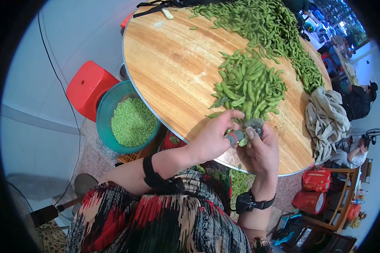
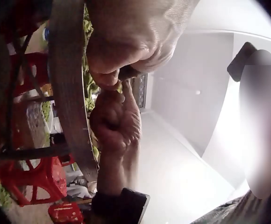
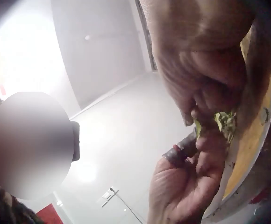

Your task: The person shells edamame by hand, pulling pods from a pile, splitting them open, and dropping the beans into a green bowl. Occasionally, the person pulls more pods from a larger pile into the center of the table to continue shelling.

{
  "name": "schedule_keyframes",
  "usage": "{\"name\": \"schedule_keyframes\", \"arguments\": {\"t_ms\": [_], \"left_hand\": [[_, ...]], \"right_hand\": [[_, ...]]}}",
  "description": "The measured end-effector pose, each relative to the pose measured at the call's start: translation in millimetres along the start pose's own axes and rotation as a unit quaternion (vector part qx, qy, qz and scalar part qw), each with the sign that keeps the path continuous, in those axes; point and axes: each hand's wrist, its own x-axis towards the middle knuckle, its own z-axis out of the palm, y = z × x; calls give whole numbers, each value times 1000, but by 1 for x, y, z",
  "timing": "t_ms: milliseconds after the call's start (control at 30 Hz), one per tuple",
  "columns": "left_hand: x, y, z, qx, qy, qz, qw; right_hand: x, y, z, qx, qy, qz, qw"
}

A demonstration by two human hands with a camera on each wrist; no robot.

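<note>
Near the round table's front edge, the left hand [image 1: 210, 140] and right hand [image 1: 265, 148] meet at a green bean pod [image 1: 243, 141], pinching it between thumbs and fingers. A grey cover with a red band [image 1: 234, 137] wraps the left thumb; grey material also shows at the right fingers. A heap of pods [image 1: 253, 82] lies just beyond the fingertips. In the right wrist view, the left hand [image 3: 184, 184] is below the right hand [image 3: 201, 60], with a bit of green pod [image 3: 198, 129] between them. The left wrist view shows the left hand [image 2: 131, 37] above the right [image 2: 116, 119], the pod mostly hidden.
A larger pod pile [image 1: 266, 21] covers the table's far side, and a crumpled cloth [image 1: 327, 120] lies at its right edge. A teal basket of shelled beans [image 1: 133, 122] and a red stool [image 1: 88, 88] stand left. People sit at the far right.
</note>
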Motion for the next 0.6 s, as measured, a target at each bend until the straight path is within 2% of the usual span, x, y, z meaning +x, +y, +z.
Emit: {"name": "schedule_keyframes", "arguments": {"t_ms": [67,300,367,400,467,500,567,600], "left_hand": [[-2,5,0,-43,-30,-8,999],[-5,8,1,-14,-23,-25,999],[-7,5,3,-31,-18,27,999],[-7,3,4,-33,-18,27,999],[-5,-1,7,-4,37,192,981],[-5,-4,5,-5,38,191,981],[-4,-9,0,156,44,305,938],[-5,-7,0,155,45,304,939]], "right_hand": [[-2,-3,6,56,-1,16,998],[-3,1,15,49,48,-6,998],[-2,3,17,75,62,-14,995],[-1,4,18,74,62,-13,995],[0,6,19,163,50,17,985],[0,7,20,162,50,18,985],[-1,7,22,253,55,37,965],[-1,8,24,253,55,39,965]]}}
